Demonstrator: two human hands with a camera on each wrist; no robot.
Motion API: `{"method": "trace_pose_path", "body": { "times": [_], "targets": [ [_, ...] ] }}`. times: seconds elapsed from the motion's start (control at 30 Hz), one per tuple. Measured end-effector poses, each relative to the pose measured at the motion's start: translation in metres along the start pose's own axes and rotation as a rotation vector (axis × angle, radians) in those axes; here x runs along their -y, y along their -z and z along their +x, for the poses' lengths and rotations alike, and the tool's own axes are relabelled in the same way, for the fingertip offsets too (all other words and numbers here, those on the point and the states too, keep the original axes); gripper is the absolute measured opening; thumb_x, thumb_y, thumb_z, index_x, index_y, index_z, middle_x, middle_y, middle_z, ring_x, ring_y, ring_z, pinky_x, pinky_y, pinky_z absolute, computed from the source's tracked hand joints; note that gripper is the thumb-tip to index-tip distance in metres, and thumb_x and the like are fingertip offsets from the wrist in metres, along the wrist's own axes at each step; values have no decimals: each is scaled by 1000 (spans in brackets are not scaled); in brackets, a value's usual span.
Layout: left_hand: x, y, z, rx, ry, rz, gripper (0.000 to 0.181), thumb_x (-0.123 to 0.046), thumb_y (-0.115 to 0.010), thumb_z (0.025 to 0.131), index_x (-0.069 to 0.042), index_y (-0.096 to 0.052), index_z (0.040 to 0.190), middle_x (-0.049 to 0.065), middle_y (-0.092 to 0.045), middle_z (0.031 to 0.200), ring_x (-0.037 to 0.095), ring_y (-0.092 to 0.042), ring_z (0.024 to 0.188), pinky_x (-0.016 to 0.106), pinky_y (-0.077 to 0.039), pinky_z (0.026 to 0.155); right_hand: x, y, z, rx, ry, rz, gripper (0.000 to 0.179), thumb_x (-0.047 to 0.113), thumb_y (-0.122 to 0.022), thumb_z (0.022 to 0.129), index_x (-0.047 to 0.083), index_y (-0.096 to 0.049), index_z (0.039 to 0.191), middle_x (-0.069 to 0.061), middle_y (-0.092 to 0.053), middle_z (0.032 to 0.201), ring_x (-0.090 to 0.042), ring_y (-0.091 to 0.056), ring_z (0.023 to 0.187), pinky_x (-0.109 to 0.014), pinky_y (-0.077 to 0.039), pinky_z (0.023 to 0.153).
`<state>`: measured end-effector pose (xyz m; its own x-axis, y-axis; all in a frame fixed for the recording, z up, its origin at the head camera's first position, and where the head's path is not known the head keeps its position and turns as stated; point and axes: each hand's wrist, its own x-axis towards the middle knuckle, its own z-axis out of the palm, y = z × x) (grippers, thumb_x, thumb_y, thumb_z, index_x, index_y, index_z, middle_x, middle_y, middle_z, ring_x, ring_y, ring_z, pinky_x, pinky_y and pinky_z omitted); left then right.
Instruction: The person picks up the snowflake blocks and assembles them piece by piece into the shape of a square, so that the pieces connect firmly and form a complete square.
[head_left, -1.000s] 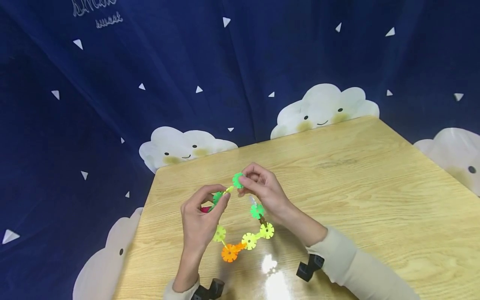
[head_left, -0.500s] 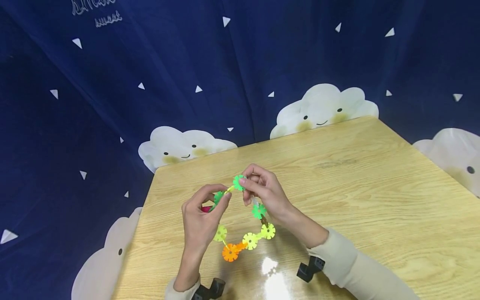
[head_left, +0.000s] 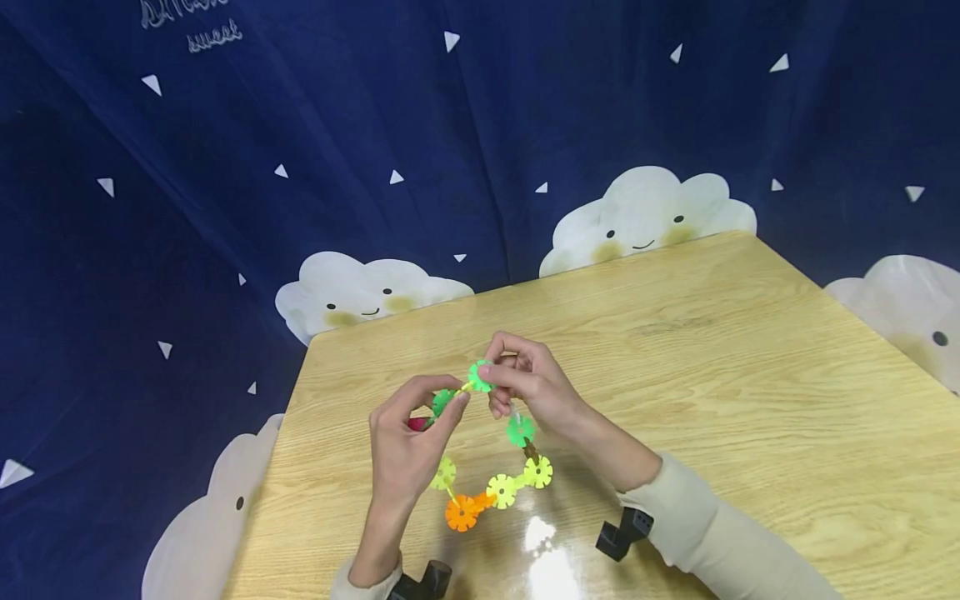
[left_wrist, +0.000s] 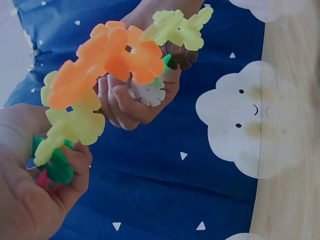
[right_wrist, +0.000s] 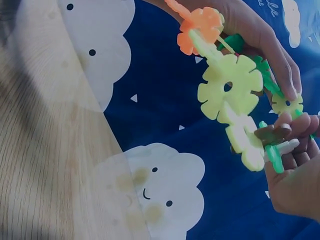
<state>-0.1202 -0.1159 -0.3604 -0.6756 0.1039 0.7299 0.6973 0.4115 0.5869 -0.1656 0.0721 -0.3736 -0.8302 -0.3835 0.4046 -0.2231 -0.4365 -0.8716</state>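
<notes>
A ring-like chain of notched plastic snowflake discs hangs between both hands above the table. My left hand [head_left: 408,437] pinches the chain near a yellow disc [head_left: 467,387], beside a dark green disc [head_left: 442,402] and a partly hidden red disc [head_left: 419,424]. At the top, a bright green disc [head_left: 480,376] is between the thumb and fingers of my right hand [head_left: 536,383]. It meets the yellow disc edge to edge. Lower down hang an orange disc [head_left: 461,512], a yellow-green disc [head_left: 502,492] and a brown disc [head_left: 531,452]. In the left wrist view a white disc [left_wrist: 149,94] shows near the right hand.
The wooden table [head_left: 675,375] spreads beneath the hands and far to the right. Behind it hangs a dark blue curtain [head_left: 337,108] with white triangles and clouds. Black wrist mounts [head_left: 624,533] sit at both sleeves.
Both hands and the chain have shifted slightly down and to the right in the head view. The pinch of each hand looks the same.
</notes>
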Motion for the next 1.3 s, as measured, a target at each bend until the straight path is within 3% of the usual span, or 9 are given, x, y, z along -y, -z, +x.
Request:
{"method": "trace_pose_path", "body": {
  "times": [0.3, 0.47, 0.6, 0.8, 0.9, 1.0, 1.1, 1.17, 1.3],
  "targets": [
    [-4, -3, 0, -6, -41, -3, 13, -2, -81, 88, -10, -77, 98, 2, -76, 90, 15, -60, 70, 14, -35, 39, 2, 1, 0, 59, -43, 72, 16, 3, -56, 100, 9, -54, 85, -1, -42, 57, -16, -43, 50, -29, -47, 56],
    [-5, -3, -1, -29, -74, 19, 16, 0, -82, 86, -10, -76, 97, 2, -76, 92, 16, -62, 74, 15, -45, 49, 3, 1, 0, 103, -51, 96, 16, 2, -56, 100, 10, -52, 85, -3, -40, 59, -15, -42, 51, -28, -47, 57],
    [-6, -3, -1, -28, -104, 30, 16, 1, -83, 86, -9, -76, 96, 2, -75, 91, 13, -57, 68, 14, -38, 45, 4, 2, 1, 129, -60, 98, 17, 2, -56, 99, 9, -50, 85, -2, -42, 59, -15, -42, 51, -27, -49, 57],
    [-5, -8, 0, -20, -146, 6, 17, 4, -83, 84, -7, -75, 95, 8, -73, 89, 9, -34, 52, 15, -23, 38, 7, 7, 0, 133, -64, 23, 17, 2, -57, 98, 6, -48, 84, -4, -45, 59, -18, -45, 50, -30, -52, 58],
    [-4, -10, -1, -19, -127, 13, 16, 1, -83, 85, -8, -76, 96, 6, -74, 90, 9, -45, 58, 14, -30, 42, 10, 12, -2, 112, -62, -81, 16, 6, -60, 99, 3, -51, 86, -6, -51, 63, -20, -52, 56, -33, -55, 64],
    [-2, -11, -1, -56, -84, 23, 16, -2, -84, 85, -11, -77, 96, 1, -75, 91, 12, -58, 70, 15, -42, 50, 10, 18, -3, 92, -55, -186, 16, 15, -57, 104, 1, -60, 98, -10, -63, 84, -26, -65, 79, -41, -58, 84],
    [-2, -11, 0, -124, -45, 14, 16, -1, -84, 85, -10, -77, 96, 2, -75, 92, 14, -64, 79, 16, -50, 60, 7, 23, -5, 50, -63, -223, 31, 23, -46, 110, -3, -62, 115, -15, -66, 109, -35, -65, 105, -48, -52, 102],
    [-2, -11, 1, -181, -22, 3, 17, 1, -83, 86, -10, -77, 98, 2, -74, 94, 12, -62, 76, 14, -50, 59, 2, 26, -7, 27, -93, -196, 40, 26, -37, 112, -6, -58, 123, -18, -66, 115, -38, -64, 110, -51, -51, 105],
    [-2, -11, 3, -292, 4, -36, 18, 3, -80, 88, -6, -76, 102, 7, -72, 100, 11, -57, 75, 10, -38, 47, -8, 27, -13, -9, -162, -108, 50, 33, -29, 114, -6, -56, 127, -22, -70, 112, -36, -70, 102, -52, -55, 96]
  ]
}}
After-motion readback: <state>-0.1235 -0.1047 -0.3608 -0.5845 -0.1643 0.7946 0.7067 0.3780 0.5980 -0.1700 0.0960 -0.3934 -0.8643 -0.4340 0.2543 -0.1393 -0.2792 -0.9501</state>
